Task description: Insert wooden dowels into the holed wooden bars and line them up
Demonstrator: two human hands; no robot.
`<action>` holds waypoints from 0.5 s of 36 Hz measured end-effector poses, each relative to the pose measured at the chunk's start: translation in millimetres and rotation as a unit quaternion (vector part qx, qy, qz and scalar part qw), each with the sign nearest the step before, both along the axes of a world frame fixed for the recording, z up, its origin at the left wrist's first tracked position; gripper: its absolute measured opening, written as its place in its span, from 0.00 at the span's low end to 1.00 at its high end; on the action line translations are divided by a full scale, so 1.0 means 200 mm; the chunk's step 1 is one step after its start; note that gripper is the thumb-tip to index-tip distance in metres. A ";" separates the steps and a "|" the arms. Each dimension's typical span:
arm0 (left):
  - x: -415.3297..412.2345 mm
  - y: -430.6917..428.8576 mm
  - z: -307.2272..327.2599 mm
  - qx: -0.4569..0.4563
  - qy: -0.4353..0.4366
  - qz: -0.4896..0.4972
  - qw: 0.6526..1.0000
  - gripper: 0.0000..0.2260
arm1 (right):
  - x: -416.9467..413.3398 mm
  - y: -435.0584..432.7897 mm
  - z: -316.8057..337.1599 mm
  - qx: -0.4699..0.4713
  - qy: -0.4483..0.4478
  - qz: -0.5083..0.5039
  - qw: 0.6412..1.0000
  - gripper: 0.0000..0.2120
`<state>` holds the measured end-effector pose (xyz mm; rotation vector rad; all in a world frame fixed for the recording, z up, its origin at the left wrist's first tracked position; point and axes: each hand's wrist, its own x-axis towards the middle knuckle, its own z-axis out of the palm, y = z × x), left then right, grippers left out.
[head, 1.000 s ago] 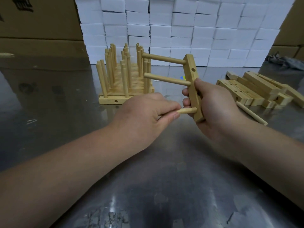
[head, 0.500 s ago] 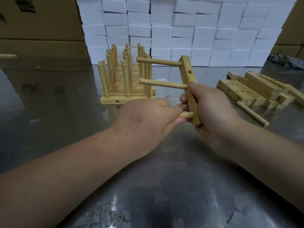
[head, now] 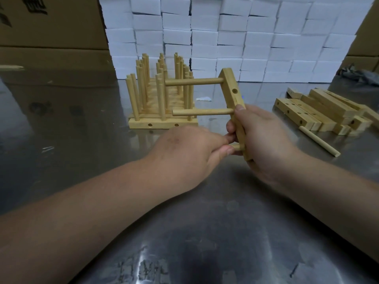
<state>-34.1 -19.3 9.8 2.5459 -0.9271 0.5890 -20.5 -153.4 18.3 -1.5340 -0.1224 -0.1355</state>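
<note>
fingers (head: 231, 128) of the right hand (head: 266, 144) wrap the holed bar (head: 230, 87), steadying it above the table so the left hand (head: 190, 152) can pinch the third dowel (head: 238, 148) into its lowest hole; finished rows (head: 164, 124) stand behind.

It was a small assembly and packing room, by the look of a factory storeroom. A scuffed steel table (head: 61, 144) served as the bench, with plain white boxes (head: 256, 37) stacked like a wall behind it and big brown cardboard cartons (head: 51, 27) to either side. Loose holed bars (head: 320, 111) lay heaped at the right, while finished bars (head: 164, 125) bristling with dowels (head: 133, 97) stood ranked at the back.
</note>
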 end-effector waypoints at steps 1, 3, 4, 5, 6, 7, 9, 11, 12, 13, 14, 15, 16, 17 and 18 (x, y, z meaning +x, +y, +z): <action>0.00 0.00 -0.01 -0.008 0.009 0.000 1.000 0.15 | 0.00 0.00 0.00 -0.002 0.001 0.000 1.000 0.13; 0.01 0.00 -0.01 -0.032 0.047 0.009 0.998 0.14 | 0.00 0.00 -0.01 -0.001 0.000 -0.001 1.000 0.13; 0.01 0.00 -0.02 -0.058 0.076 0.017 0.995 0.14 | 0.00 0.00 -0.01 -0.001 -0.002 -0.003 1.000 0.14; 0.01 -0.01 -0.02 -0.085 0.107 0.027 0.990 0.13 | 0.00 0.01 -0.01 -0.001 -0.006 -0.004 1.000 0.14; 0.01 -0.01 -0.02 -0.106 0.134 0.035 0.985 0.13 | 0.00 0.01 -0.01 -0.002 -0.009 -0.005 1.000 0.13; 0.01 -0.01 -0.02 -0.120 0.156 0.040 0.980 0.12 | 0.00 0.01 -0.01 -0.002 -0.012 -0.005 1.000 0.13; 0.01 -0.02 -0.02 -0.143 0.201 0.039 0.968 0.13 | 0.00 0.01 -0.01 0.001 -0.014 -0.003 1.000 0.13; 0.02 -0.02 -0.02 -0.172 0.242 0.038 0.954 0.14 | 0.00 0.01 -0.01 -0.001 -0.017 -0.003 1.000 0.13; 0.02 -0.02 -0.01 -0.182 0.258 0.040 0.948 0.14 | 0.00 0.01 -0.02 -0.004 -0.017 -0.006 1.000 0.14; 0.02 -0.02 -0.01 -0.189 0.271 0.041 0.943 0.14 | 0.01 0.02 -0.02 -0.007 -0.016 -0.009 1.000 0.14; 0.01 -0.02 -0.01 -0.196 0.282 0.043 0.938 0.15 | 0.01 0.02 -0.02 -0.008 -0.014 -0.011 1.000 0.14; 0.01 -0.02 -0.01 -0.203 0.291 0.044 0.934 0.15 | 0.01 0.02 -0.03 -0.008 -0.012 -0.014 1.000 0.14; 0.01 -0.03 -0.01 -0.211 0.296 0.042 0.931 0.15 | 0.02 0.02 -0.03 -0.010 -0.011 -0.016 1.000 0.14; 0.01 -0.03 -0.01 -0.220 0.299 0.040 0.928 0.14 | 0.02 0.02 -0.03 -0.012 -0.011 -0.016 1.000 0.14; 0.01 -0.03 -0.01 -0.228 0.301 0.040 0.925 0.14 | 0.01 0.02 -0.03 -0.013 -0.012 -0.015 1.000 0.14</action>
